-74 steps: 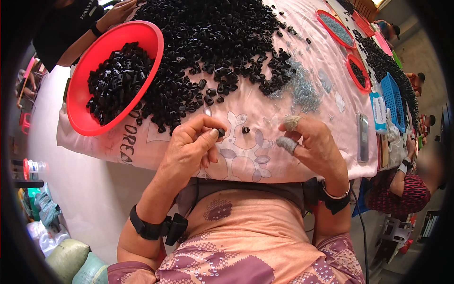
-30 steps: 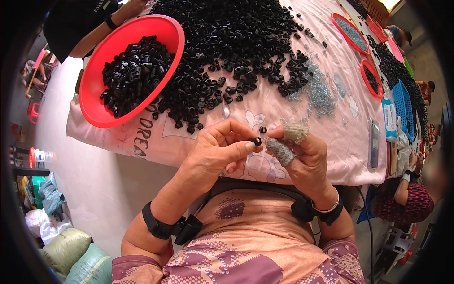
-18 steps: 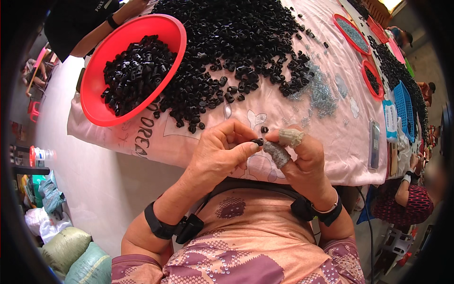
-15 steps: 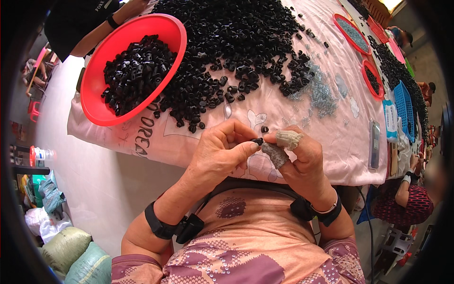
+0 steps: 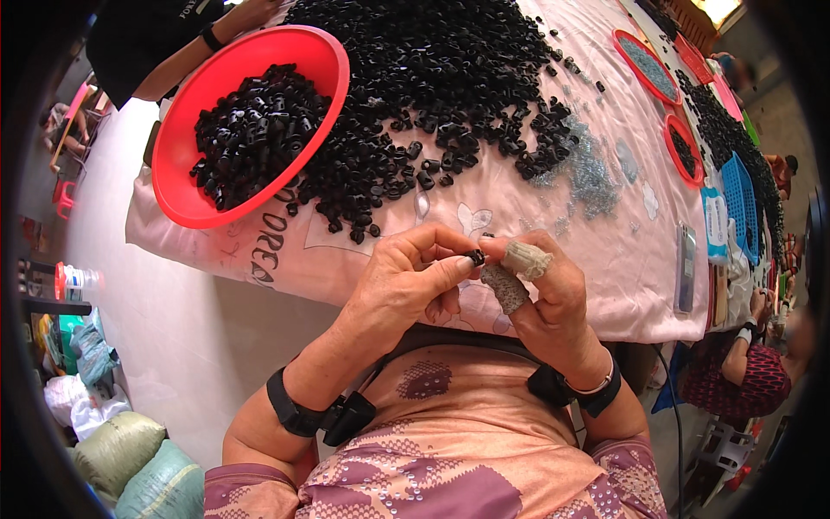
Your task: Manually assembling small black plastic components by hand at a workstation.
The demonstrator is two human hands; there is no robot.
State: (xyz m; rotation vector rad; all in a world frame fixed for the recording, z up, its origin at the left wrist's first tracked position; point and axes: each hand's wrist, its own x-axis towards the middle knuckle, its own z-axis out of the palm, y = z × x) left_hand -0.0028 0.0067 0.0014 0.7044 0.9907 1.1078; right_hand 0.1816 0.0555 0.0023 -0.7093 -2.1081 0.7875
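Observation:
Between the thumb and fingers of my left hand [image 5: 406, 272] is a small black plastic part [image 5: 475, 257], held just above the table's near edge. My right hand [image 5: 558, 290] meets it from the other side, thumb and finger closed at the part; anything tiny between these tips is hidden. Knitted covers, one cream [image 5: 526, 259] and one grey [image 5: 505, 289], sheathe two of its digits. Another black piece lies on the cloth just behind the right fingertips, mostly covered. Beyond both hands spreads a large heap of similar black parts [image 5: 432, 78].
A tilted red bowl [image 5: 333, 95] of black parts stands at left, beside another person's arm [image 5: 181, 69]. Tiny clear-blue pieces [image 5: 592, 177] lie scattered right of the heap. Along the right are a phone-like slab [image 5: 686, 268], a blue basket [image 5: 739, 199] and red trays [image 5: 683, 151].
Both hands stay together around the black part, with only slight finger shifts. My right fingers now cover more of the loose piece behind them. The whole view has shifted slightly.

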